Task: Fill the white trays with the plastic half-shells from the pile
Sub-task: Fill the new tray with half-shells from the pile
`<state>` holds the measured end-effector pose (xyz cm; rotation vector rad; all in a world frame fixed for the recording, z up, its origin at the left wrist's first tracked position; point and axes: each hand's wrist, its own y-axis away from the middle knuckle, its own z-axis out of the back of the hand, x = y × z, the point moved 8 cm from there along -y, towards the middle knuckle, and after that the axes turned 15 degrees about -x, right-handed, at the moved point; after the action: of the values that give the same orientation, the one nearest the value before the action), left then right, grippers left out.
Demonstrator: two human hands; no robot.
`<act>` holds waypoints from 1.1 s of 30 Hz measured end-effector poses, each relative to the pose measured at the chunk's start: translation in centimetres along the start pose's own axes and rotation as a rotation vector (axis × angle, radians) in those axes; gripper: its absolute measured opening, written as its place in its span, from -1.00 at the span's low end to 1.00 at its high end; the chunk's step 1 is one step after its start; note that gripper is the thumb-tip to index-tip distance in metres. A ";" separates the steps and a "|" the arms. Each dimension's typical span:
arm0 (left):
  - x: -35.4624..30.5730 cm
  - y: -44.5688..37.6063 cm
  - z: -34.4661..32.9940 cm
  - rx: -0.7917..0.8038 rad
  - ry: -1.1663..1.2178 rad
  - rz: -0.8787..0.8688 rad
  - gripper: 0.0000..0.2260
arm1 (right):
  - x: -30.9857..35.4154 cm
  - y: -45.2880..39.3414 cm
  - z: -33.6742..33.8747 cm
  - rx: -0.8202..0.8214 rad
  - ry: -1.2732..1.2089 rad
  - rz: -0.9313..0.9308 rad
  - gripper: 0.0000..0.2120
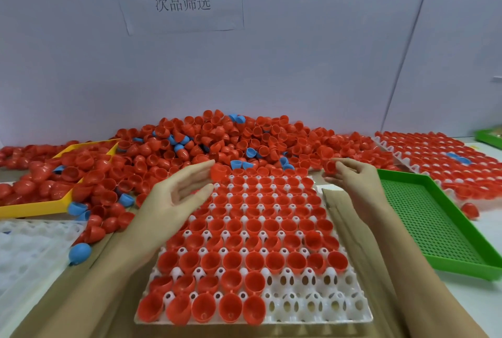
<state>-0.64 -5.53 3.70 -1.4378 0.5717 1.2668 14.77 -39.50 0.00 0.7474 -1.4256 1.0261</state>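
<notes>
Filling nears completion: one red shell (219, 172) is pinched by the left hand (173, 199), another shell (329, 166) by the right hand (355, 185), over the white tray (320, 310); empty cups at its near right corner are best seated open-side up.

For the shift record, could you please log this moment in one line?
left hand: holds red shell | right hand: pinches shell | tray: near-right cups empty
</notes>
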 end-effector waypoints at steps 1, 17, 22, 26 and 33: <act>0.1 -0.1 0.3 -0.020 0.000 0.011 -0.61 | -0.5 -0.7 0.6 -0.040 0.122 0.043 -0.71; -0.1 3.2 -4.8 0.274 0.047 0.034 -0.73 | 6.1 12.9 -8.0 0.922 0.002 0.316 -0.80; -0.3 3.0 -4.6 0.173 0.040 0.018 -0.78 | 6.0 12.3 -7.4 0.930 -0.042 0.215 -0.78; -0.6 2.9 -3.9 0.107 -0.109 -0.069 -0.80 | 5.9 12.3 -7.4 0.939 -0.003 0.246 -0.82; -2.0 3.1 -3.7 -0.018 -0.058 -0.149 -0.85 | 5.4 13.3 -7.6 1.073 -0.022 0.120 -0.81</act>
<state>-2.48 -10.39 3.71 -1.4272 0.4074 1.1935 5.36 -26.52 2.77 1.4300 -0.8567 1.9025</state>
